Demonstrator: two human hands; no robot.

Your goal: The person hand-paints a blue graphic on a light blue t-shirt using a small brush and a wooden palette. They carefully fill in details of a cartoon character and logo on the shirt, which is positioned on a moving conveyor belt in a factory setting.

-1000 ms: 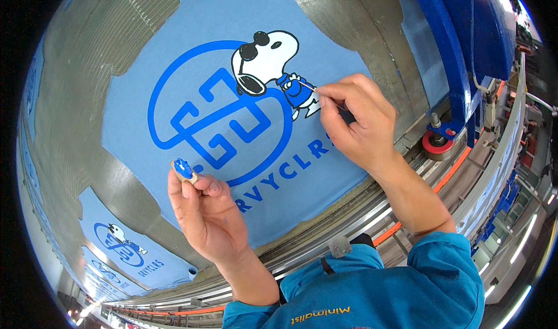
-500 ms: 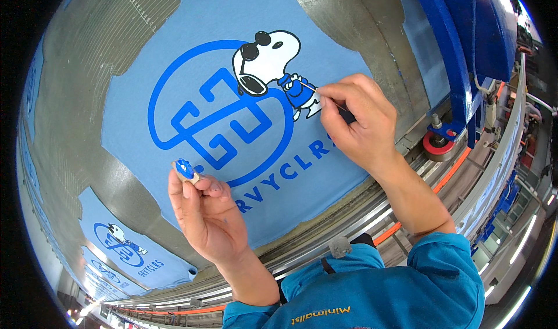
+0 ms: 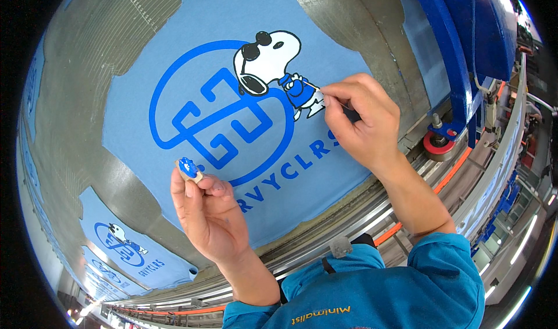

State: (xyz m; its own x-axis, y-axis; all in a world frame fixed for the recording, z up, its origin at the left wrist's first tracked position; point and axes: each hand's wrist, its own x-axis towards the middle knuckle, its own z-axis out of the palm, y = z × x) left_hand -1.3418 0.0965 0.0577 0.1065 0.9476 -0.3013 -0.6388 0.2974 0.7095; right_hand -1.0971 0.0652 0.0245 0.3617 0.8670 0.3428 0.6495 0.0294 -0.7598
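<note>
A light blue fabric panel (image 3: 203, 24) lies flat on the grey printing table, bearing a blue emblem with lettering and a black-and-white cartoon dog (image 3: 285, 50) in a blue top. My right hand (image 3: 366, 123) pinches a thin stick (image 3: 312, 85). The stick's tip reaches the dog's blue top; whether it touches the cloth I cannot tell. Lower left, above the panel's near edge, my left hand (image 3: 212, 213) is closed on a small tan piece topped with a glossy blob of blue paint (image 3: 188, 167). The exact kind of that piece is unclear.
More printed blue panels (image 3: 125, 250) lie along the table to the left. At the right a blue machine frame (image 3: 450, 44) rises, with a red-rimmed roller (image 3: 437, 146) below it. Metal rails and an orange strip (image 3: 386, 234) run along the near table edge.
My left hand has shifted slightly right and down with the paint-topped piece. My right hand and its stick have drawn very slightly to the right.
</note>
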